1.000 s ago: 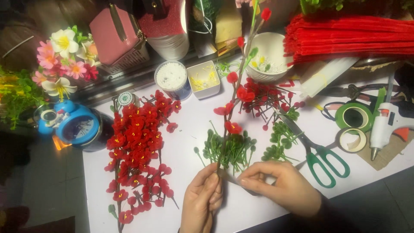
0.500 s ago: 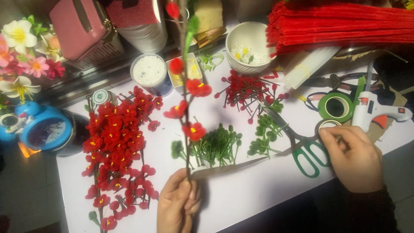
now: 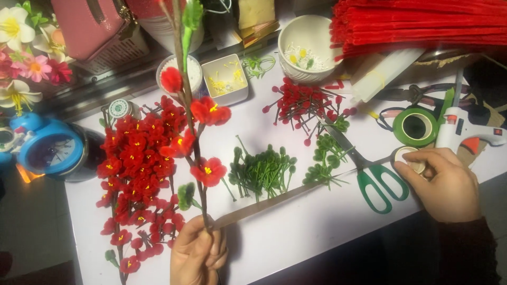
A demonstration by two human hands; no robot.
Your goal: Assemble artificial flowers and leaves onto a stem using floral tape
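From the head camera, the left hand [image 3: 198, 253] grips a flower branch [image 3: 191, 132] upright by its base, keeping the red blooms off the desk [image 3: 317, 232]. The right hand [image 3: 441, 182] closes on a tape roll [image 3: 409, 157], its strip stretched taut to the stem.

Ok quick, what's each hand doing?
Left hand: closed, holding the flower branch.
Right hand: fingers curled on the tape roll.

A home craft table for making artificial flowers: the white tabletop [image 3: 317, 232] carries a heap of red fabric blossoms [image 3: 134, 158], green-handled scissors [image 3: 377, 182], a white glue gun [image 3: 465, 132] and a green tape roll [image 3: 415, 126]; red wire stems [image 3: 422, 24] are stacked along its far edge.
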